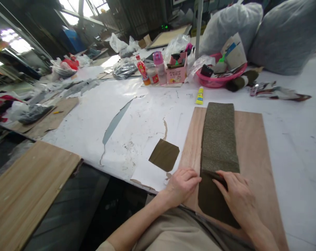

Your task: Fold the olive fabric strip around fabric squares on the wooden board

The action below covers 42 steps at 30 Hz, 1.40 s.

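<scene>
In front of me a long strip of olive ribbed knit fabric (220,139) lies on a wooden board (254,150). A smooth dark olive fabric piece (215,198) covers its near end. My right hand (238,197) pinches the top edge of this piece between thumb and fingers. At its left edge is my left hand (184,184), fingers drawn together and fingertips at the corner; the grip itself is partly hidden. A small dark olive fabric square (164,155) lies apart on the white table covering, left of the board.
A yellow tube (199,96) lies beyond the strip. Behind it are a pink basket (212,82), a pink box (176,74), a red-labelled bottle (142,69) and large stuffed bags (285,38). The white table (95,111) has a torn covering. Another wooden board (35,188) is at left.
</scene>
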Tool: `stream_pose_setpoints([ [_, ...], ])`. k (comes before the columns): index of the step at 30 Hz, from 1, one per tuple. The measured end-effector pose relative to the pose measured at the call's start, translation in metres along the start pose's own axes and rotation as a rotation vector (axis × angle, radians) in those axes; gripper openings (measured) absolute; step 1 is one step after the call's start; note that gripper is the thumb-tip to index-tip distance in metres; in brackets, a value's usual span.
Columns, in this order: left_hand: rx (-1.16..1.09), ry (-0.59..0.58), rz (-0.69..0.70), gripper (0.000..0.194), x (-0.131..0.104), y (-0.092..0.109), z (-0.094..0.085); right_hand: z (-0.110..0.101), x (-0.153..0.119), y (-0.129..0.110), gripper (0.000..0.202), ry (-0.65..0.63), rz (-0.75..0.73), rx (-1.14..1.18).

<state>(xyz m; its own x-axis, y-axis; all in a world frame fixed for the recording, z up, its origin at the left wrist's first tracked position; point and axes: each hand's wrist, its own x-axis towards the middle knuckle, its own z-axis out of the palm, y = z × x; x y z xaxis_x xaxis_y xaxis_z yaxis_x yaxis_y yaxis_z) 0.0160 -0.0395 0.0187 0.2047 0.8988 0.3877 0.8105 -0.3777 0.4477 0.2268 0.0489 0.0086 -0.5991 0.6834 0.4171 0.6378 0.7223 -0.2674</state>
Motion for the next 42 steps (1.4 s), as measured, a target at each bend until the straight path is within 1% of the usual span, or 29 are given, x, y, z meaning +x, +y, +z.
stream_pose_setpoints([
  [2, 0.017, -0.040, 0.015, 0.020, 0.000, 0.002, 0.002, 0.000, 0.000, 0.003, 0.024, -0.011, 0.002, -0.019],
  [3, 0.022, -0.045, 0.005, 0.020, -0.001, 0.000, 0.000, 0.001, 0.000, 0.004, 0.027, -0.008, 0.006, -0.032],
  [4, 0.028, -0.035, -0.028, 0.020, -0.003, -0.005, -0.004, 0.001, -0.001, 0.004, 0.030, 0.002, 0.012, -0.046],
  [5, 0.038, 0.000, -0.090, 0.019, -0.006, -0.011, -0.010, 0.001, -0.002, 0.005, 0.032, 0.016, 0.022, -0.058],
  [6, 0.058, 0.051, -0.179, 0.019, -0.009, -0.020, -0.016, 0.001, -0.004, 0.005, 0.034, 0.035, 0.033, -0.066],
  [7, 0.096, 0.111, -0.295, 0.018, -0.012, -0.031, -0.024, 0.001, -0.005, 0.004, 0.034, 0.060, 0.049, -0.067],
  [8, 0.142, 0.198, -0.422, 0.018, -0.014, -0.043, -0.031, 0.000, -0.006, 0.004, 0.034, 0.085, 0.068, -0.062],
  [9, 0.210, 0.250, -0.537, 0.019, -0.017, -0.055, -0.038, -0.001, -0.008, 0.003, 0.033, 0.108, 0.089, -0.048],
  [10, 0.305, 0.269, -0.630, 0.021, -0.019, -0.068, -0.044, -0.002, -0.008, 0.002, 0.032, 0.127, 0.110, -0.028],
  [12, 0.460, 0.246, -0.756, 0.024, -0.023, -0.089, -0.053, -0.004, -0.009, -0.001, 0.029, 0.148, 0.148, 0.020],
  [14, 0.500, 0.216, -0.814, 0.021, -0.025, -0.105, -0.056, -0.006, -0.008, -0.004, 0.027, 0.150, 0.163, 0.063],
  [17, 0.391, 0.225, -0.816, 0.009, -0.025, -0.113, -0.054, -0.007, -0.004, -0.010, 0.021, 0.151, 0.149, 0.111],
  [19, 0.251, 0.271, -0.815, 0.012, -0.024, -0.112, -0.055, -0.007, -0.002, -0.016, 0.019, 0.134, 0.144, 0.159],
  [20, 0.146, 0.298, -0.827, 0.014, -0.024, -0.110, -0.057, -0.007, 0.000, -0.018, 0.018, 0.119, 0.152, 0.197],
  [22, -0.157, 0.347, -0.863, 0.016, -0.022, -0.103, -0.063, -0.007, 0.004, -0.024, 0.018, 0.078, 0.201, 0.306],
  [24, -0.523, 0.361, -0.891, 0.020, -0.019, -0.091, -0.071, -0.006, 0.011, -0.030, 0.018, 0.033, 0.295, 0.455],
  [26, -0.826, 0.339, -0.904, 0.026, -0.015, -0.075, -0.080, -0.006, 0.022, -0.036, 0.021, -0.015, 0.417, 0.636],
  [27, -0.934, 0.312, -0.912, 0.029, -0.013, -0.066, -0.084, -0.006, 0.030, -0.040, 0.025, -0.038, 0.476, 0.736],
  [29, -1.079, 0.230, -0.916, 0.032, -0.007, -0.049, -0.090, -0.008, 0.046, -0.047, 0.034, -0.089, 0.550, 0.943],
  [30, -1.125, 0.186, -0.904, 0.032, -0.004, -0.041, -0.092, -0.009, 0.053, -0.051, 0.038, -0.109, 0.557, 1.041],
  [32, -1.174, 0.099, -0.862, 0.032, 0.001, -0.027, -0.093, -0.014, 0.065, -0.059, 0.041, -0.129, 0.562, 1.178],
  [34, -1.177, 0.019, -0.816, 0.031, 0.004, -0.016, -0.091, -0.019, 0.070, -0.067, 0.038, -0.171, 0.585, 1.277],
  [36, -1.143, -0.048, -0.779, 0.030, 0.006, -0.010, -0.087, -0.024, 0.069, -0.074, 0.031, -0.222, 0.651, 1.362],
  [38, -1.046, -0.086, -0.735, 0.029, 0.006, -0.007, -0.082, -0.028, 0.063, -0.080, 0.029, -0.238, 0.734, 1.435],
  [39, -0.963, -0.080, -0.703, 0.027, 0.005, -0.005, -0.079, -0.029, 0.059, -0.082, 0.030, -0.228, 0.773, 1.466],
  [40, -0.853, -0.048, -0.662, 0.026, 0.005, -0.004, -0.076, -0.029, 0.055, -0.083, 0.030, -0.212, 0.808, 1.493],
  [42, -0.574, 0.084, -0.558, 0.022, 0.004, 0.000, -0.072, -0.029, 0.048, -0.085, 0.032, -0.175, 0.870, 1.532],
])
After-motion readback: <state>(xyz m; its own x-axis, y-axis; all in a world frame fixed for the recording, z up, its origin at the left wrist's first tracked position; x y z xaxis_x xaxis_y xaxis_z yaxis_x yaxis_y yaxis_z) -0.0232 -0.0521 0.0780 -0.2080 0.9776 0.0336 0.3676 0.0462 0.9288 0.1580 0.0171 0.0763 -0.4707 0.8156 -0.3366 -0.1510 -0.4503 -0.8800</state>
